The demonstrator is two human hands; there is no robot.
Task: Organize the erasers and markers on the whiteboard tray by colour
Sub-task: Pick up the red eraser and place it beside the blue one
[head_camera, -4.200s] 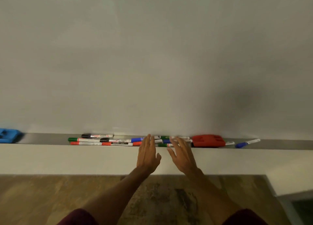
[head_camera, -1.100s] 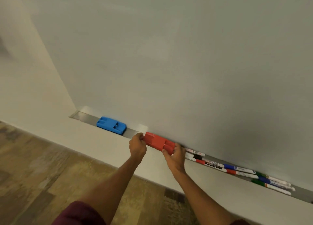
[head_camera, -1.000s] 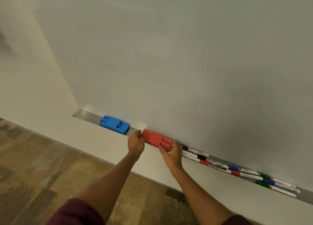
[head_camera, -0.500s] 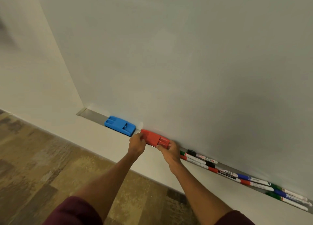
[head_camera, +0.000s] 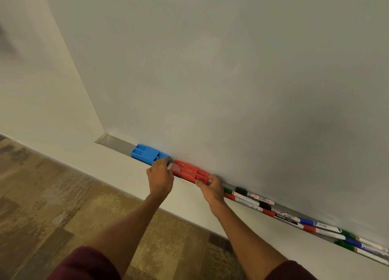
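A red eraser [head_camera: 189,171] lies on the metal tray [head_camera: 114,141] under the whiteboard, close beside a blue eraser [head_camera: 146,153] on its left. My left hand [head_camera: 160,175] grips the red eraser's left end and my right hand [head_camera: 210,188] grips its right end. Right of my hands, several markers [head_camera: 273,211] with green, black, red and blue caps lie in a mixed row along the tray.
The whiteboard [head_camera: 231,79] fills the upper view, with a cream wall [head_camera: 37,86] to its left. A white ledge [head_camera: 101,164] runs below the tray. Patterned brown floor [head_camera: 52,212] lies underneath.
Both hands have slid the red eraser leftwards along the tray until it sits next to the blue eraser. The view has swung left with them.
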